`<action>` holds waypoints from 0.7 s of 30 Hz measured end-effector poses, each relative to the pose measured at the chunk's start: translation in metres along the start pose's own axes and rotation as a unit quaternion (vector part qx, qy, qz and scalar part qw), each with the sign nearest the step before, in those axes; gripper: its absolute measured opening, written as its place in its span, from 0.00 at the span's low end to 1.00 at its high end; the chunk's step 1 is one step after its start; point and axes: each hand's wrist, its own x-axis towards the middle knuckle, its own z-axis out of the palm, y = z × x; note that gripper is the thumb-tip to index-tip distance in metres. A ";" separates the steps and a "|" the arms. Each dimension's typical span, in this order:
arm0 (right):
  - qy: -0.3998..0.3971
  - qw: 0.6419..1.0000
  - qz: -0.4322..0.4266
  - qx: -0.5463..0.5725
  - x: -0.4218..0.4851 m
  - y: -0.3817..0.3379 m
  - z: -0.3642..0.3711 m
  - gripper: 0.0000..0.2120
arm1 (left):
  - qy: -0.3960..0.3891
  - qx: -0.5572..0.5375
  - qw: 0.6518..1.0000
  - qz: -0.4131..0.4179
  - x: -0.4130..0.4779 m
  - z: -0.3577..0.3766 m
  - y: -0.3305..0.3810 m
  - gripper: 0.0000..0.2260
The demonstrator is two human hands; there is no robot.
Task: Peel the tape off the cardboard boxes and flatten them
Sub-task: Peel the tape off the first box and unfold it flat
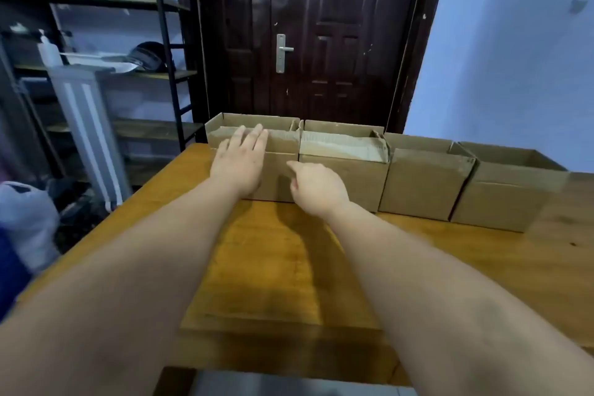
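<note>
1. Both hands reach out with nothing in their grip. The left hand (239, 159) is flat and wide open, fingers spread, over the front top edge of the first box (254, 157). The right hand (316, 188) is loosely curled with one finger pointing at that box's front wall; I cannot tell if it touches.

2. Four brown boxes stand in a row along the far side of the wooden table (273, 267), from 11 o'clock to 2 o'clock. The first box is at 11 o'clock. The second box (344, 167) is right beside it at 12 o'clock, and they touch. The third box (424, 177) and the fourth box (508, 193) follow to the right. All four look open on top.

3. The step looks like taking hold of the first box to start on it. To do it well, I think the left hand should press down and hold the box so it cannot slide. Then the right hand can hunt for a loose tape end, pinch it, and pull slowly and low along the seam so it does not tear.

4. I cannot make out any tape. It may be clear, or on the bottom of the boxes, which is hidden.

5. The insides of the boxes are mostly hidden. The left fingertips are blurry against the flap.

6. A dark door (308, 35) and a shelf (106, 71) stand behind.
</note>
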 end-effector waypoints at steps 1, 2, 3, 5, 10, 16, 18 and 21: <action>-0.013 1.000 0.008 -0.008 0.002 0.001 0.001 0.22 | 0.010 0.021 1.000 -0.007 0.005 0.002 -0.001 0.37; -0.014 1.000 0.009 -0.003 0.005 0.003 0.004 0.22 | 0.027 0.029 0.999 -0.013 0.008 0.002 -0.003 0.36; -0.017 1.000 0.010 -0.008 0.006 0.005 0.007 0.22 | 0.050 0.044 0.998 -0.015 0.011 0.003 -0.003 0.33; -0.029 0.999 0.009 -0.010 0.005 0.007 0.010 0.21 | 0.096 0.039 0.995 -0.007 0.013 0.002 -0.001 0.22; -0.032 0.999 0.007 0.009 -0.006 0.006 0.015 0.19 | 0.042 0.024 0.999 0.013 -0.007 0.001 0.005 0.08; -0.050 0.999 0.003 0.017 -0.019 -0.007 0.007 0.17 | 0.001 -0.002 1.000 0.003 -0.046 0.000 -0.003 0.19; -0.040 0.998 0.025 0.029 -0.025 -0.012 0.000 0.17 | 0.031 -0.038 0.998 -0.032 -0.055 -0.012 -0.001 0.20; -0.019 0.991 0.089 0.100 -0.033 -0.017 -0.011 0.26 | 0.082 -0.158 0.975 -0.131 -0.059 -0.030 -0.004 0.20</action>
